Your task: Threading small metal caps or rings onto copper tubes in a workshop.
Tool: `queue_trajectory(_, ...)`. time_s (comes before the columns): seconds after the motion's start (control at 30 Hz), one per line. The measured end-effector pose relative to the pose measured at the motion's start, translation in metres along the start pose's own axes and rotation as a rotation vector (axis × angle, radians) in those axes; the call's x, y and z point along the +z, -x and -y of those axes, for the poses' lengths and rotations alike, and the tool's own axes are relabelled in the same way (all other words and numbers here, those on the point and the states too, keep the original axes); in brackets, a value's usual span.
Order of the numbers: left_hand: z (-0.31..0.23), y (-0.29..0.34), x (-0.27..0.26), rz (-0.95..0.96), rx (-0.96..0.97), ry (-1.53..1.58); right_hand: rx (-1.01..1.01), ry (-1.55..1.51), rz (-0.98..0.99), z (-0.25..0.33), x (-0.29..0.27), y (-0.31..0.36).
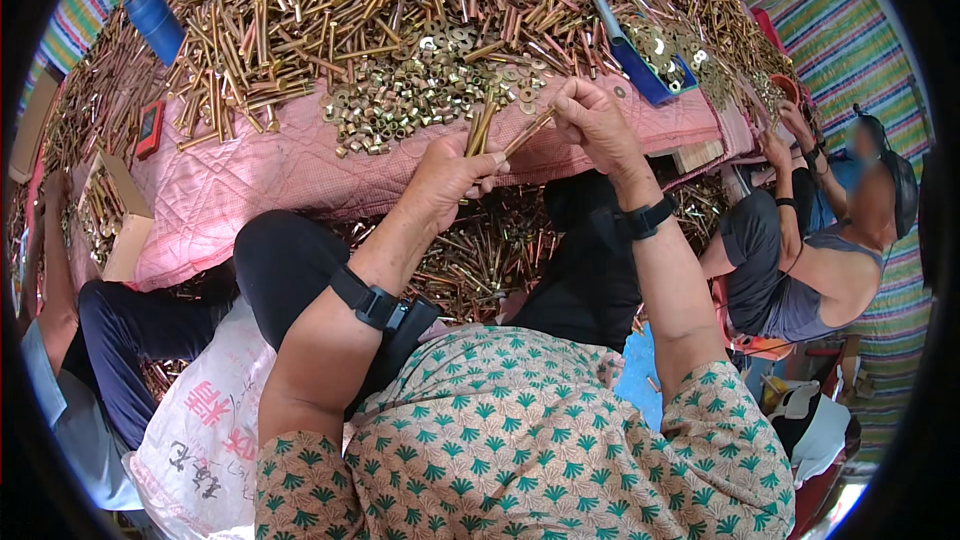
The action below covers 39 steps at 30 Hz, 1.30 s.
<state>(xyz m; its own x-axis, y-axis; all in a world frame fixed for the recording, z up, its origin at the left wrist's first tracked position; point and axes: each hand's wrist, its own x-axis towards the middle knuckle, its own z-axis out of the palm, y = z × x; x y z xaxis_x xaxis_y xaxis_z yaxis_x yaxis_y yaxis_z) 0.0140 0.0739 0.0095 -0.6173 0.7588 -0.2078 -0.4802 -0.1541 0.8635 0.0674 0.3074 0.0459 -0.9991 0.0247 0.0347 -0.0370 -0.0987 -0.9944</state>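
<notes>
My left hand (445, 180) is closed around a small bunch of brass-coloured bolts (480, 128) that stick up from its fingers. My right hand (592, 120) pinches one long brass bolt (530, 131) by its upper end, its lower end near my left fingers. Both hands hover just in front of a pink quilted cloth (250, 180). On the cloth lies a heap of small brass nuts and washers (400, 100), and behind it a big pile of long brass bolts (350, 10). A black band sits on each wrist.
A blue scoop (640, 70) with washers lies at the right of the pile, a blue container (155, 18) at the back left. A person in a grey top (800, 280) sits at right. Another person's leg (120, 340) is at left. More bolts (480, 260) lie under the cloth's edge.
</notes>
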Motion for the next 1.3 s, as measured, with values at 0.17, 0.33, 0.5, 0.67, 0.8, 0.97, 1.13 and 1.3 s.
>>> queue_trajectory(0.17,0.003,0.000,-0.003,-0.049,0.021,0.010,0.073,-0.002,-0.102,0.006,0.024,-0.002)
queue_trajectory(0.33,0.001,0.000,0.001,-0.031,0.011,-0.033,0.069,0.009,-0.036,-0.003,0.006,-0.003)
queue_trajectory(0.5,0.001,0.001,0.000,-0.071,-0.013,-0.012,0.083,-0.153,-0.107,0.002,0.019,0.000)
queue_trajectory(0.67,0.002,0.002,0.000,-0.034,-0.041,-0.050,0.052,0.043,-0.154,0.001,0.012,0.005)
queue_trajectory(0.8,0.005,-0.001,-0.002,-0.011,-0.051,-0.029,0.087,0.112,-0.117,0.003,0.007,0.006)
queue_trajectory(0.97,0.006,0.002,0.000,-0.015,-0.038,-0.010,0.109,-0.014,-0.065,0.005,0.007,0.010)
queue_trajectory(1.13,0.004,0.002,-0.001,-0.017,-0.056,0.010,0.125,-0.082,-0.104,0.007,0.015,0.014)
queue_trajectory(1.3,0.006,0.002,0.000,-0.008,-0.038,0.000,0.092,0.012,-0.067,0.003,0.009,0.013)
